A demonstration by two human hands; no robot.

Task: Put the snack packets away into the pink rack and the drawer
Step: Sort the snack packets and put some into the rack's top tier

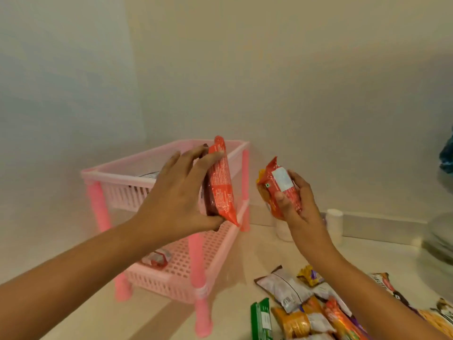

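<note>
A pink two-tier rack point(117, 176) stands on the counter in the corner. My left hand point(176, 195) grips a long orange-red snack packet point(221, 185) upright, right in front of the rack's upper basket. To the right of the rack, my right hand point(297, 204) holds a smaller orange-red packet with a white label point(277, 182). A red-and-white packet point(157, 258) lies on the rack's lower tier, and another packet point(147, 174) shows dimly in the upper basket. Several loose snack packets point(304, 312) lie piled on the counter at the lower right. No drawer is in view.
A white cylindrical container point(334, 224) stands against the wall behind my right hand. A pale rounded object point(438, 239) sits at the right edge, with something blue point(446, 155) above it. Walls close off the corner behind the rack.
</note>
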